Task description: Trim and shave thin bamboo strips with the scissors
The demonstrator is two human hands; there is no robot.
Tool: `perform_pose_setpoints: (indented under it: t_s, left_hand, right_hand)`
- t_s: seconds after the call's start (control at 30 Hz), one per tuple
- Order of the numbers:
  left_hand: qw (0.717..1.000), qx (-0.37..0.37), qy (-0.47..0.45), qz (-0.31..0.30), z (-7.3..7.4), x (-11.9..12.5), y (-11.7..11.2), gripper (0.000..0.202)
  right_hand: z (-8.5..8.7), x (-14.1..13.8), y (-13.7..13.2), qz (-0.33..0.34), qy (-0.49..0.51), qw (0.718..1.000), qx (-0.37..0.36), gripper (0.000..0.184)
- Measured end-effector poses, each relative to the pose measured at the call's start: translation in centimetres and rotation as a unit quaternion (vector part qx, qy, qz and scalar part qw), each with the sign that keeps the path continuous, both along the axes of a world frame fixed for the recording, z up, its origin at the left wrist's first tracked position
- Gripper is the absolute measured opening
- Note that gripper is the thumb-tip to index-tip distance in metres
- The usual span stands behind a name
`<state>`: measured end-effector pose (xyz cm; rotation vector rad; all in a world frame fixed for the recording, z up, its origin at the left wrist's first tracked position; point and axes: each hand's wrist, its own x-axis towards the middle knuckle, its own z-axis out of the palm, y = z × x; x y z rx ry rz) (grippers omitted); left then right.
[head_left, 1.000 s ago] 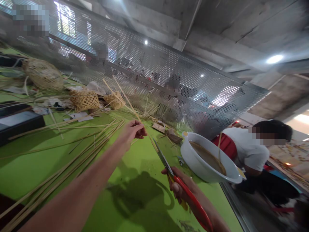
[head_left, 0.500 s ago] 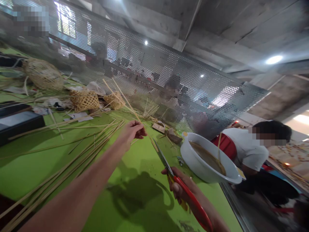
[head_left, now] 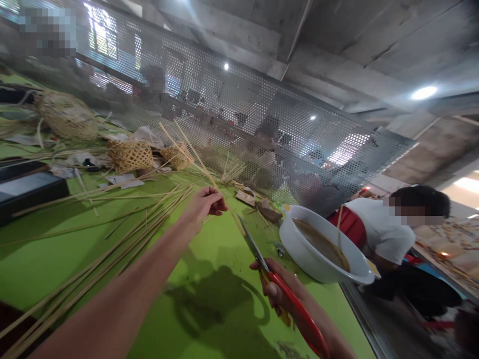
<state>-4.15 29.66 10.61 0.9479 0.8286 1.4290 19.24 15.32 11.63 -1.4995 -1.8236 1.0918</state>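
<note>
Pinched between the fingers of my left hand (head_left: pixel 210 203) is a thin pale bamboo strip (head_left: pixel 199 160), slanting from the perforated panel down toward the scissors. My right hand (head_left: pixel 281 289) is wrapped round a pair of scissors (head_left: pixel 288 295) with red and yellow handles. Their blades point up and left, and the tips lie beside the strip's lower end; whether they touch it I cannot tell. Beneath my left forearm, several long bamboo strips (head_left: pixel 149 228) lie spread on the green table (head_left: pixel 209 309).
A white basin (head_left: pixel 299 254) of brownish water stands at the table's right edge, a strip leaning in it. Woven baskets (head_left: pixel 130 155), paper scraps and a dark box (head_left: pixel 33 194) occupy the left and back. Behind rises a perforated metal panel (head_left: pixel 239 107). A person (head_left: pixel 370 224) bends over at right.
Both hands, the strip and the scissors keep their places. The person at right has shifted very slightly.
</note>
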Motion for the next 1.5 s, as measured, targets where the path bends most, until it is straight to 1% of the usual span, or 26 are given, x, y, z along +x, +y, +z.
perform_pose_setpoints:
  t_s: [0.23,0.53,0.83,1.2,1.4,1.5]
  left_hand:
    - [1.0,0.003,0.003,-0.001,-0.04,0.05,-0.03,0.017]
    - [1.0,-0.001,-0.003,-0.002,0.12,0.09,-0.07,0.017]
    - [1.0,-0.001,-0.001,-0.003,-0.12,0.07,0.08,0.019]
    - [1.0,0.004,0.004,-0.006,-0.01,0.06,-0.08,0.017]
    - [1.0,0.003,0.005,-0.006,0.13,0.11,-0.22,0.017]
    - [1.0,0.005,0.006,-0.003,0.0,0.1,-0.14,0.019]
  right_hand:
    - [-0.37,0.26,0.23,0.006,0.01,1.0,-0.009,0.061]
    - [0.2,0.0,-0.05,0.001,-0.005,1.0,-0.002,0.059]
    - [-0.31,0.13,0.16,0.012,0.008,1.0,0.001,0.06]
    - [-0.15,-0.16,-0.07,-0.02,0.003,1.0,0.006,0.058]
    - [0.14,-0.03,-0.07,0.003,0.011,1.0,-0.01,0.056]
    - [0.09,0.01,-0.02,0.002,0.014,1.0,-0.007,0.055]
